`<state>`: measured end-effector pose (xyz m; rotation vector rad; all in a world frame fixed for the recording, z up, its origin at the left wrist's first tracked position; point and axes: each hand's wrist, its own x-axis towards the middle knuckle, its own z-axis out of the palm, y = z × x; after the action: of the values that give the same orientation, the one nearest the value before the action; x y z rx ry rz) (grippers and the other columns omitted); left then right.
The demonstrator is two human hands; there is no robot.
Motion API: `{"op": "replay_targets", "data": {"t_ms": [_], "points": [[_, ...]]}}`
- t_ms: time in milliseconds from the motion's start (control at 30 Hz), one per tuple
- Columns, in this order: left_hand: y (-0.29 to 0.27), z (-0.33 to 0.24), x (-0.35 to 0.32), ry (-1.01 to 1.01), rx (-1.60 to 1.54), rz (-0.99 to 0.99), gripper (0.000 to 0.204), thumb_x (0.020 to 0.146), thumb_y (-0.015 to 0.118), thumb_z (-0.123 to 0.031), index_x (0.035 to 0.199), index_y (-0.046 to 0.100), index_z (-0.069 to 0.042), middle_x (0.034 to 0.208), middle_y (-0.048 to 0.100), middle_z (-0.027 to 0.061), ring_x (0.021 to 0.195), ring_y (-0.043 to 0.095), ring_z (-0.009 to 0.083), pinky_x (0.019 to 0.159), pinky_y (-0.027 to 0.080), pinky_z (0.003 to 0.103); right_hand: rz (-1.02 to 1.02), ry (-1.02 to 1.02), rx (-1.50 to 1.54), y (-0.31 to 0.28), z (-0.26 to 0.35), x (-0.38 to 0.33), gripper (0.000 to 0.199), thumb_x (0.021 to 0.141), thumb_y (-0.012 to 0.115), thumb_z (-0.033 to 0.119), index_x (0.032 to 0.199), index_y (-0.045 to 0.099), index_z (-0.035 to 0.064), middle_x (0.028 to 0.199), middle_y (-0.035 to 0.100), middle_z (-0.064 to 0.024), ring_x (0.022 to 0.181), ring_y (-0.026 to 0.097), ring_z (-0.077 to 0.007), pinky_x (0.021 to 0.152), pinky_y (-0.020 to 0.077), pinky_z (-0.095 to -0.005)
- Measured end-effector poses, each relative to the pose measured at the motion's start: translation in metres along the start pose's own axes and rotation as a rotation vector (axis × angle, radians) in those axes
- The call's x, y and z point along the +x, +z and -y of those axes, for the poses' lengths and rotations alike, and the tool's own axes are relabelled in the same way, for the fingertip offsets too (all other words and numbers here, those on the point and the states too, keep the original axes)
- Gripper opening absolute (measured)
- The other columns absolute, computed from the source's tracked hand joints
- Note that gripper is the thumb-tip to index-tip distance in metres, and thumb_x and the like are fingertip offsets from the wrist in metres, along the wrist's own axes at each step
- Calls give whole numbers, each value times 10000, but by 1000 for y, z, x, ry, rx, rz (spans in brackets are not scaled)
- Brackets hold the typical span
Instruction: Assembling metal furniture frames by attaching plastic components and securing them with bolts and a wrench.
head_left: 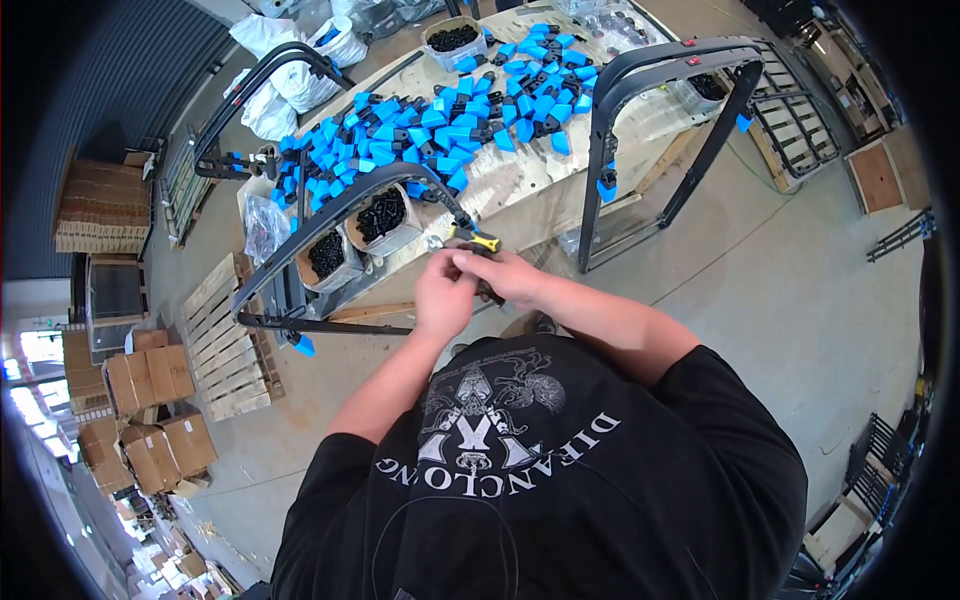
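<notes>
My left hand [446, 292] and my right hand [508, 277] meet in front of my chest, at the near edge of the table. The right hand is closed around a yellow-and-black hand tool [482, 241]; its exact kind is not clear. My left fingers are curled in against the right hand, and what they hold, if anything, is hidden. Just beyond the hands is the end of a curved black tubular frame [345, 203], which leans against the table with a blue cap [304, 345] at its lower corner.
On the wooden table [530, 180] lies a heap of blue-and-black plastic parts [430, 125]. Boxes of small black parts [381, 215] stand at its near left edge. A second black frame [598, 130] rises at the right. A pallet [225, 340] and cardboard boxes [150, 375] lie left.
</notes>
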<state>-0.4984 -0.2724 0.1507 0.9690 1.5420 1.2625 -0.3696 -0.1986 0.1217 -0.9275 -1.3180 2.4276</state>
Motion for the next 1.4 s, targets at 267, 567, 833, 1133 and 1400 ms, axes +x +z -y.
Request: {"op": "replay_targets", "data": {"t_ms": [267, 567, 833, 1133, 1400], "points": [[3, -8, 10, 30, 339, -153, 282, 962, 668, -211, 1122, 619, 17, 874, 684, 72, 792, 640, 129, 730, 516, 292, -109, -197, 35, -23, 20, -13, 432, 1077, 454, 337, 1377, 564, 47, 1048, 662, -11, 873, 624, -128, 763, 527, -301], [6, 37, 37, -109, 265, -98, 271, 1036, 527, -135, 1249, 546, 31, 843, 662, 85, 636, 604, 149, 612, 527, 319, -372, -249, -534, -67, 7, -2, 374, 974, 604, 269, 1249, 599, 16, 988, 698, -153, 877, 680, -269, 818, 533, -381], [1, 18, 59, -505, 52, -90, 664, 1009, 571, -151, 1578, 247, -44, 914, 652, 104, 592, 564, 139, 503, 502, 306, -544, -241, -147, -95, 4, 52, 303, 926, 664, 228, 1147, 588, 35, 819, 593, -23, 736, 535, -137, 679, 452, -309], [-12, 5, 63, -557, -211, 9, 496, 957, 596, -101, 1420, 445, -9, 894, 658, 87, 638, 622, 152, 530, 518, 310, -504, -63, 94, -84, 8, 77, 371, 960, 584, 340, 1146, 598, 19, 928, 608, -53, 847, 538, -132, 774, 445, -306], [-14, 27, 60, -433, -120, 134, 262, 950, 621, -103, 1176, 568, 18, 924, 694, 110, 717, 664, 168, 655, 530, 303, -410, -81, -365, -110, 23, 76, 494, 998, 534, 433, 1034, 625, -51, 823, 692, -150, 732, 663, -238, 689, 515, -372]]}}
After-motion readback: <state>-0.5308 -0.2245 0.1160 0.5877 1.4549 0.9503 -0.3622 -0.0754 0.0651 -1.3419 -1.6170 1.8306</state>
